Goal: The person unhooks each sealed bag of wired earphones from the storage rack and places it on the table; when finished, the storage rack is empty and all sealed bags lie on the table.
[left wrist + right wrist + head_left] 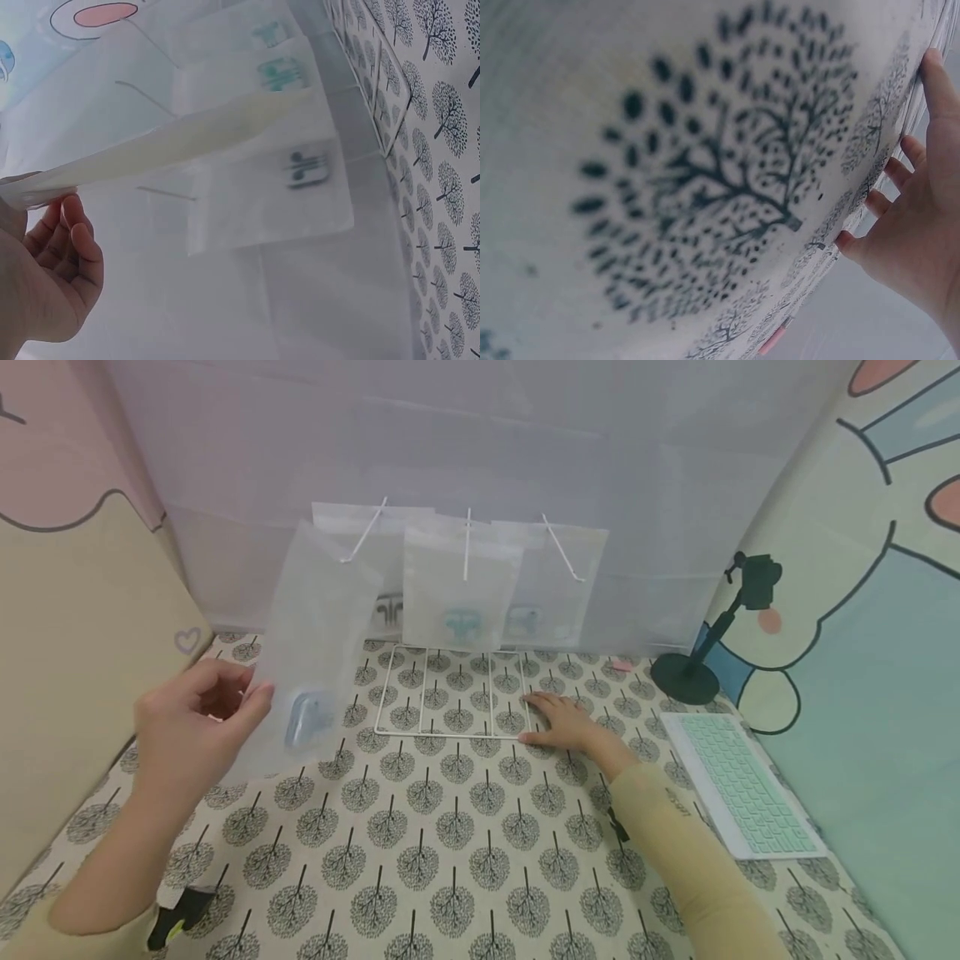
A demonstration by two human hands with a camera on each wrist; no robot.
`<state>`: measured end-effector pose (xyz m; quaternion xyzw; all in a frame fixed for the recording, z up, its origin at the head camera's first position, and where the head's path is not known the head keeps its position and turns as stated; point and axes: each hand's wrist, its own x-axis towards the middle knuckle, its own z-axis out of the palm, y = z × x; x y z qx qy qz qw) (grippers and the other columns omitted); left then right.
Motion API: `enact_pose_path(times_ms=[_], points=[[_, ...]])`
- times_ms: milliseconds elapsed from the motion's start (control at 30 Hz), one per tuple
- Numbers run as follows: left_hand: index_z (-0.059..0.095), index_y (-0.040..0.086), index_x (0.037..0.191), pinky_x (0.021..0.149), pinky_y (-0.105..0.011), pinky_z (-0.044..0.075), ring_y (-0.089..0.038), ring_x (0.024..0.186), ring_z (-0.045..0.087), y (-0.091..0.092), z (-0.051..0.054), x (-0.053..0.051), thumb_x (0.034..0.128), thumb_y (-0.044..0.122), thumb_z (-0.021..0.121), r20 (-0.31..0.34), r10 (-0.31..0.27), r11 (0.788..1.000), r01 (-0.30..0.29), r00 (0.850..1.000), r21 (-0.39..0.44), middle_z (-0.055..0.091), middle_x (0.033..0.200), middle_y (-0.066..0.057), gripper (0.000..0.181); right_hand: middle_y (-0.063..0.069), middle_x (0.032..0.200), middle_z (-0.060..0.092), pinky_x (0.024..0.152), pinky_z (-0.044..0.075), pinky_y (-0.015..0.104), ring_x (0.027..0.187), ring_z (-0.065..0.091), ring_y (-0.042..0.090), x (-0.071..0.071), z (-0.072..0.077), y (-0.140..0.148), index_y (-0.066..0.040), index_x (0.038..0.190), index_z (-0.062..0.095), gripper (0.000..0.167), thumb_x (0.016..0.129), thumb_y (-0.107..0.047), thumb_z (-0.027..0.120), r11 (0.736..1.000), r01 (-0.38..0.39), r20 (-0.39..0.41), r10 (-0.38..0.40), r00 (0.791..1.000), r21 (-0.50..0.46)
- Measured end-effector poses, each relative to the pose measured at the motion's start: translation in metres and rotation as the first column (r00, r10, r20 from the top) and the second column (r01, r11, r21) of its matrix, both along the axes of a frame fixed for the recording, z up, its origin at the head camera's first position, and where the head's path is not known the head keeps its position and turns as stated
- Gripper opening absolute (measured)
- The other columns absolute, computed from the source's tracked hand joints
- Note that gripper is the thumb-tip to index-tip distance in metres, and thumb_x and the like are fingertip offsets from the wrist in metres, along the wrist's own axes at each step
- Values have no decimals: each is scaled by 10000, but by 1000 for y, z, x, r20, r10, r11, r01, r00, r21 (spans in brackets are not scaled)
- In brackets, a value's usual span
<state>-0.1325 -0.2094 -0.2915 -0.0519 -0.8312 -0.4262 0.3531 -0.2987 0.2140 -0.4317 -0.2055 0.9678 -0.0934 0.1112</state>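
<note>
In the head view my left hand (195,718) pinches the edge of a translucent plastic bag (318,610), raised above the table at the left. A blue item (307,718) shows through its lower part; its kind is unclear. The left wrist view shows the held bag (180,146) nearly edge-on, between thumb and fingers. My right hand (558,722) rests on the table at the right side of a white wire rack (457,736), fingers extended. Seen from the right wrist, the hand (907,217) lies against the tree-print cloth.
Three similar bags hang at the back from white hooks: a left bag (352,518), a middle bag (457,581) and a right bag (573,577). A dark stand (686,677) and a white-and-green keyboard (746,785) are at right. A small pink piece (622,666) lies behind.
</note>
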Motion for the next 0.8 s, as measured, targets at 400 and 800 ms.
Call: enact_pose_path(times_ms=[400,800], points=[[651,33,785,565,-30,413,53,588,517,-5,6,20,758,-20,730,-21,-32,999,32,999,-23,579,679,205,99,120,1561,188,1082,134,668,1381,211,441,0,0,-1,-197,1500,246,866,824,-625,580,1000,0,6,0,1000,0],[580,53,1086,518,-56,432,153,597,518,-37,-3,25,812,82,732,157,8,983,21,988,-183,568,810,397,315,110,1561,192,1085,146,661,1381,216,436,-2,-2,1,-207,1500,245,869,821,-645,565,1000,-7,-3,7,1000,19]])
